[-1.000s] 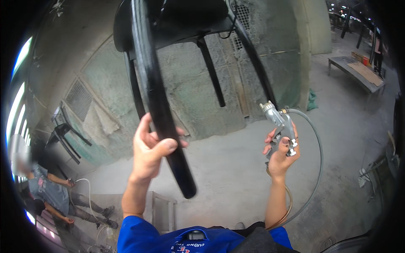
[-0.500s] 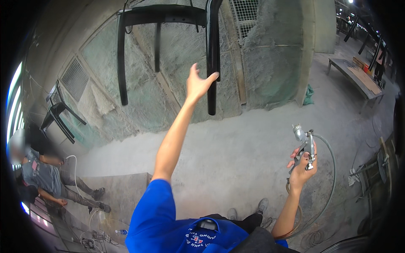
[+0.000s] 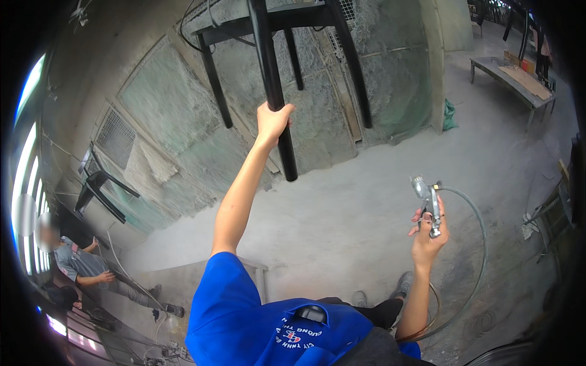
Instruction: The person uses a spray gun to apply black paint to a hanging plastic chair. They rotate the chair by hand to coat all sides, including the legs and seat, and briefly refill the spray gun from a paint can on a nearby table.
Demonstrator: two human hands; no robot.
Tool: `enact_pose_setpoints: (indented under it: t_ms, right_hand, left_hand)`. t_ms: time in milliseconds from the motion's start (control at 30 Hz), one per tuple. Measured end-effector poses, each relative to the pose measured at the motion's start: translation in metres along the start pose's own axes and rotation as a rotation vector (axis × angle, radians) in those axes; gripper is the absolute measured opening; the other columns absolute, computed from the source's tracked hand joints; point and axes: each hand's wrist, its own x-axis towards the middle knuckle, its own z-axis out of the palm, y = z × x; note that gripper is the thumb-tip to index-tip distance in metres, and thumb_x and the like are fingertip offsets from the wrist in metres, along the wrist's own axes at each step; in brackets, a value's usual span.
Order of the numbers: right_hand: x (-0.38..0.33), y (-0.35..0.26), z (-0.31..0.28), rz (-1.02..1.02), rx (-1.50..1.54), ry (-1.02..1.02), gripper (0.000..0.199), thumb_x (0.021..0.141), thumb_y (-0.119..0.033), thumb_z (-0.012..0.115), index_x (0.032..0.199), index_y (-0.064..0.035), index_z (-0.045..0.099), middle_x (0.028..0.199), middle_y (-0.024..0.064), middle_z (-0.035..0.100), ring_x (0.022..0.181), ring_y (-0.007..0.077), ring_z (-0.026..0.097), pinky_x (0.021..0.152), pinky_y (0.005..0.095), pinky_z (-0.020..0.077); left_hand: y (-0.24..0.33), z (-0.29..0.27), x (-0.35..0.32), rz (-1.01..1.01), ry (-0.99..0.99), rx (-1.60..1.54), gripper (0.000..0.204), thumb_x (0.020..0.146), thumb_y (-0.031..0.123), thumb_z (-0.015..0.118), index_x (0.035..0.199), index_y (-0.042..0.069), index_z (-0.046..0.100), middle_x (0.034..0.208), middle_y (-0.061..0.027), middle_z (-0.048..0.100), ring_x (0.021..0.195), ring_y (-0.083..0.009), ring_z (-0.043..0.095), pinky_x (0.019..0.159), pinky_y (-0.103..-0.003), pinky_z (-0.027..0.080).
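Observation:
A black chair (image 3: 287, 24) hangs upside down above me, its legs pointing down. My left hand (image 3: 273, 119) is raised and shut around the nearest black leg (image 3: 276, 91), about two thirds down its length. My right hand (image 3: 429, 235) is held lower to the right and grips a silver spray gun (image 3: 426, 196), nozzle pointing up. A grey hose (image 3: 476, 244) loops from the gun down past my right side. My blue shirt fills the lower middle.
Overspray-crusted booth walls (image 3: 183, 110) stand behind the chair. Another black chair (image 3: 97, 189) hangs at the left. A person in grey (image 3: 85, 271) sits low at the left. A bench (image 3: 513, 79) stands far right. My shoe (image 3: 403, 283) rests on the dusty concrete floor.
My left hand was reaching open toward the chair leg half a second ago and has closed around it. The chair has turned. My right hand with the spray gun stays low at the right.

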Motion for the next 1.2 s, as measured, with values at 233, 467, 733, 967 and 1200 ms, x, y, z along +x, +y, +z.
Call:
enact_pose_setpoints:
  t_ms: [233,467,733,967,1200]
  right_hand:
    - [-0.04,0.032,0.055,0.099,0.128,-0.047,0.046,0.104,-0.016,0.059,0.147,0.0008,0.053,0.089,0.0076,0.068,0.072,0.0092,0.064,0.049,0.0225,0.05]
    - [0.028,-0.019,0.156,0.391,0.61,-0.095,0.035,0.109,-0.024,0.053,0.139,-0.0064,0.057,0.086,0.0038,0.063,0.067,0.0076,0.06,0.041,0.0206,0.0449]
    - [0.056,-0.094,0.318,0.562,1.105,-0.256,0.025,0.106,-0.029,0.058,0.104,-0.0037,0.056,0.076,0.0061,0.062,0.056,0.01,0.059,0.035,0.0252,0.0442]
    - [0.014,-0.022,0.336,0.806,0.934,-0.184,0.027,0.106,-0.033,0.059,0.102,-0.0065,0.057,0.076,0.0049,0.06,0.056,0.0106,0.056,0.035,0.0261,0.0395]
    - [-0.037,0.051,0.295,0.968,0.6,-0.157,0.025,0.105,-0.032,0.06,0.112,-0.0082,0.061,0.074,0.0025,0.06,0.056,0.0093,0.056,0.034,0.0264,0.0389]
  left_hand:
    - [0.097,-0.054,-0.122,-0.046,-0.294,-0.398,0.019,0.085,0.001,0.07,0.089,0.007,0.052,0.066,-0.0032,0.052,0.051,-0.0142,0.055,0.049,-0.033,0.048]
    - [0.167,-0.108,-0.187,-0.118,-0.387,-0.63,0.022,0.085,0.001,0.062,0.101,0.006,0.047,0.067,-0.0049,0.051,0.049,-0.0149,0.051,0.048,-0.035,0.047]
    - [0.179,-0.128,-0.189,-0.094,-0.519,-0.812,0.018,0.09,0.001,0.051,0.106,0.002,0.043,0.07,-0.0049,0.043,0.052,-0.017,0.049,0.048,-0.039,0.051]
    - [0.185,-0.106,-0.163,-0.07,-0.536,-0.788,0.018,0.091,0.003,0.051,0.108,0.0,0.044,0.073,-0.0048,0.043,0.053,-0.0157,0.048,0.049,-0.038,0.049]
    - [0.197,-0.085,-0.133,-0.127,-0.498,-0.843,0.017,0.094,0.004,0.051,0.109,0.001,0.045,0.075,-0.0035,0.042,0.055,-0.0158,0.046,0.051,-0.037,0.046]
